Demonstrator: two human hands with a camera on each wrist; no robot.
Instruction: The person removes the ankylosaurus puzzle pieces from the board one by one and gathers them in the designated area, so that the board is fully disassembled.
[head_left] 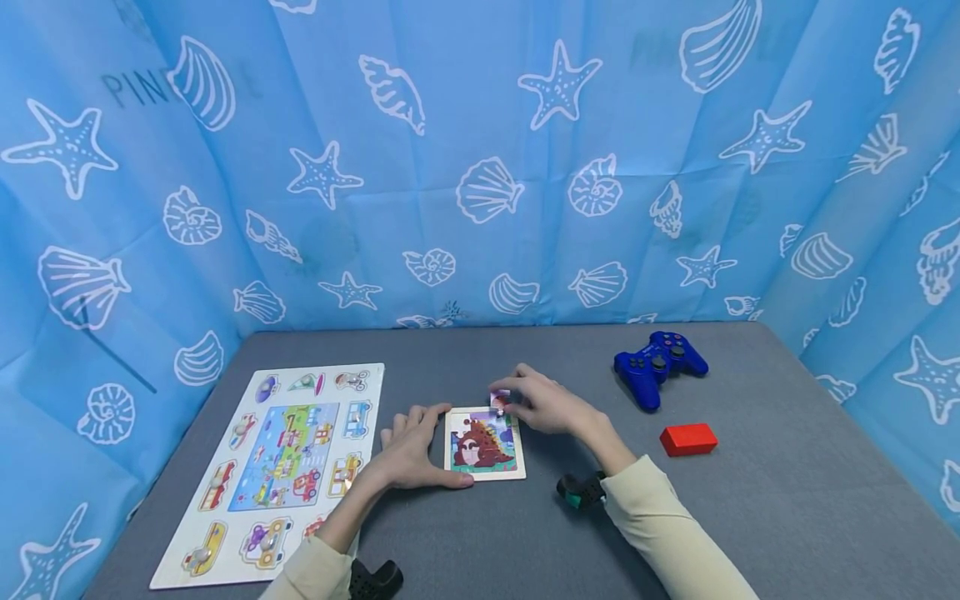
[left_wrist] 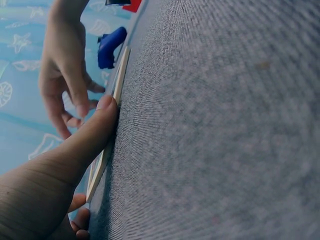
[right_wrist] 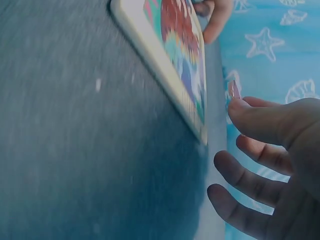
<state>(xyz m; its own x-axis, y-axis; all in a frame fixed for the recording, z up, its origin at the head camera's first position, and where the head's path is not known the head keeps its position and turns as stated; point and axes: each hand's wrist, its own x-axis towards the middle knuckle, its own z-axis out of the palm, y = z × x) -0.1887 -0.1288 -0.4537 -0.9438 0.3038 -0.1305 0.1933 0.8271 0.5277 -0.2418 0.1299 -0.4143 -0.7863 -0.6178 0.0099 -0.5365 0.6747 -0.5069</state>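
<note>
A small square wooden jigsaw puzzle (head_left: 483, 443) with a dinosaur picture and pale frame lies flat on the table. My left hand (head_left: 408, 454) holds it at the left, thumb along the near edge and index finger at the far left corner. Between thumb and index finger, my right hand (head_left: 551, 402) pinches a small puzzle piece (head_left: 497, 399) over the far right corner. The right wrist view shows this piece (right_wrist: 234, 89) edge-on, raised above the board, with the other fingers spread loosely. In the left wrist view, the left thumb (left_wrist: 102, 112) meets the frame's edge.
A large peg puzzle board (head_left: 247, 433) with vehicle pictures lies on the left, partly under the left forearm. To the right are a blue game controller (head_left: 658, 364) and a red block (head_left: 688, 439). A blue shell-patterned curtain (head_left: 450, 167) hangs behind the grey table.
</note>
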